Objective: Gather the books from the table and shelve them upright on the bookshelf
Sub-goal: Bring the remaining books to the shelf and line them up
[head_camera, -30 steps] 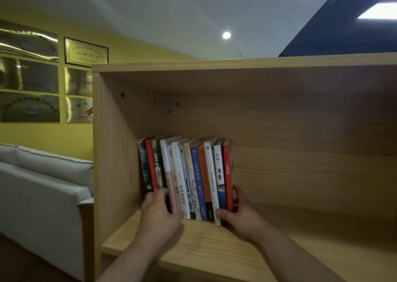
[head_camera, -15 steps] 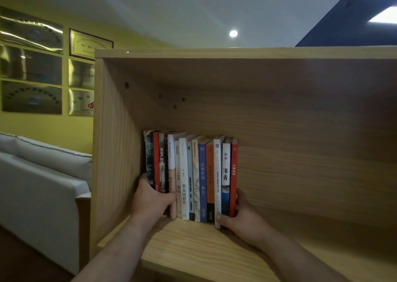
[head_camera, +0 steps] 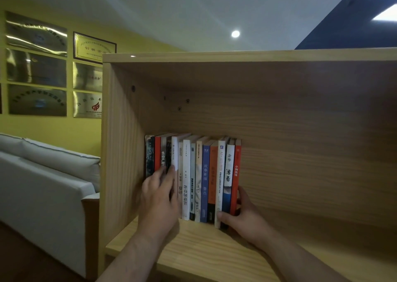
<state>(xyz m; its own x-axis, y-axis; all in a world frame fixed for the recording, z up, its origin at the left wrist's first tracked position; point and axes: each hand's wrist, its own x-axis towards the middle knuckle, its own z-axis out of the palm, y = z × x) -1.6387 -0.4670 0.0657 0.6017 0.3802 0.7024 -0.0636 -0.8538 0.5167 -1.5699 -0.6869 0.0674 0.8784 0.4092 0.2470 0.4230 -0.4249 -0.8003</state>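
A row of several books point(head_camera: 205, 178) stands upright at the left end of the wooden bookshelf point(head_camera: 193, 245), close to its left side panel. My left hand point(head_camera: 160, 198) lies flat against the spines of the leftmost books, fingers straight and pointing up. My right hand point(head_camera: 242, 215) is at the right end of the row: its fingers press the outer cover of the red book point(head_camera: 235, 174) and the thumb lies on the lower spines. The bottoms of the leftmost books are hidden behind my left hand.
The shelf board runs bare to the right of the books point(head_camera: 322, 249). The shelf's left side panel point(head_camera: 120, 153) stands beside the row. A white sofa point(head_camera: 43, 187) sits to the left, below framed plaques point(head_camera: 94, 47) on a yellow wall.
My left hand has slid up the spines of the leftmost books, fingers now straight. The row stands more upright and tighter against the left side. My right hand stays at the red book.
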